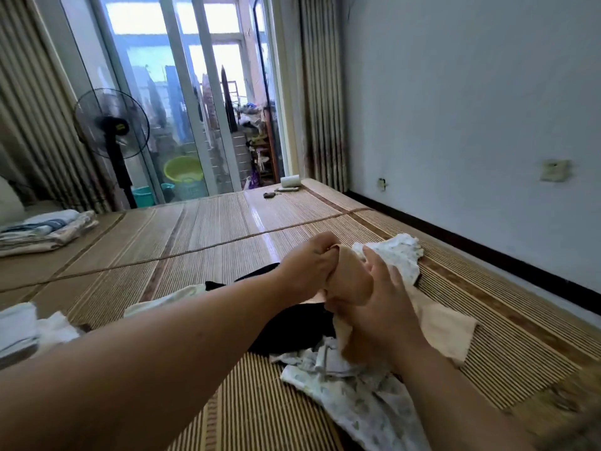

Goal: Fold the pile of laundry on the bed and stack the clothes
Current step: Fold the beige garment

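Both hands hold a small beige garment above the laundry pile on the bed. My left hand grips its upper edge with curled fingers. My right hand clasps its lower part from the right. Under them lie a black garment, a white patterned garment at the front, a cream cloth and another white patterned piece behind. A folded stack sits at the far left of the bed, and more folded white cloth lies at the near left.
The bed is covered by a bamboo mat. A white roll and small items lie at its far end. A standing fan and glass doors are beyond. A grey wall runs along the right.
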`<state>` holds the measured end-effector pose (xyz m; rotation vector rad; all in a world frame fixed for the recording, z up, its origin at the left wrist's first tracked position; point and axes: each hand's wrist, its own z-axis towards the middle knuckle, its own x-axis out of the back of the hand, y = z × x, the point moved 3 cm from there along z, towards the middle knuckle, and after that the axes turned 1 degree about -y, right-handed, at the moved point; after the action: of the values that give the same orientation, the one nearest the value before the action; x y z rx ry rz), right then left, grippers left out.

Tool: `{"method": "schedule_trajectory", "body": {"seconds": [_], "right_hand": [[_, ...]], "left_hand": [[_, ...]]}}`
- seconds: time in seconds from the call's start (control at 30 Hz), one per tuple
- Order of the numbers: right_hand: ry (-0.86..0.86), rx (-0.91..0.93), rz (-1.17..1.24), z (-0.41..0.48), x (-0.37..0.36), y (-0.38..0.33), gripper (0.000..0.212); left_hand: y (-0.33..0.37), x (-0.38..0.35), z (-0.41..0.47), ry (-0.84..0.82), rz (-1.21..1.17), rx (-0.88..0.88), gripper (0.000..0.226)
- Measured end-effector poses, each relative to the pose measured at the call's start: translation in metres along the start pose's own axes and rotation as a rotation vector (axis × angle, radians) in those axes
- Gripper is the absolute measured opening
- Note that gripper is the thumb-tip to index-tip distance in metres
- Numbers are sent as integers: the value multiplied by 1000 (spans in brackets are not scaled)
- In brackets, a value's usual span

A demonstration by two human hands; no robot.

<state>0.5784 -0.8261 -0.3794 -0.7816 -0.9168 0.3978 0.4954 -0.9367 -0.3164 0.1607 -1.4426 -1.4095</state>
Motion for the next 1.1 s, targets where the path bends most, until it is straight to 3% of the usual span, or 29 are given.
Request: {"method": "schedule_trajectory", "body": {"seconds": [0.07, 0.13, 0.27, 0.3, 0.37, 0.53, 0.63, 0.77, 0.87, 0.93, 1.03, 1.1], "right_hand": [[-69, 28, -28, -8, -8, -12, 63], [-100, 36, -16, -18, -10, -24, 9], [-108, -105, 313, -23, 1, -48, 32], [-98, -69, 252, -22, 7, -59, 32], [-60, 18, 63, -14, 19, -81, 10], [-166, 114, -313, 3, 32, -135, 12], [-219, 111, -326, 1, 33, -155, 16], [-300, -39, 57, -10, 32, -180, 7], [-419, -125, 419, -19, 23, -206, 19], [-485, -158, 557, -25, 19, -223, 18], [-539, -92, 531, -29, 13, -243, 16], [-540, 43, 366, -32, 6, -256, 29]], "left_hand": [[20, 27, -13, 83, -62, -10, 19], [35, 61, -26, 202, -106, 5, 17], [53, 131, -60, 363, -193, 29, 24], [58, 150, -72, 423, -237, 41, 24], [62, 194, -94, 545, -351, 56, 21], [62, 285, -146, 822, -538, 143, 26], [48, 309, -178, 968, -714, 312, 34], [-14, 328, -211, 898, -750, 563, 30], [-38, 322, -233, 815, -697, 633, 13], [-34, 307, -246, 770, -675, 651, 14], [-35, 294, -250, 717, -617, 628, 18], [-24, 285, -244, 612, -564, 572, 14]]}}
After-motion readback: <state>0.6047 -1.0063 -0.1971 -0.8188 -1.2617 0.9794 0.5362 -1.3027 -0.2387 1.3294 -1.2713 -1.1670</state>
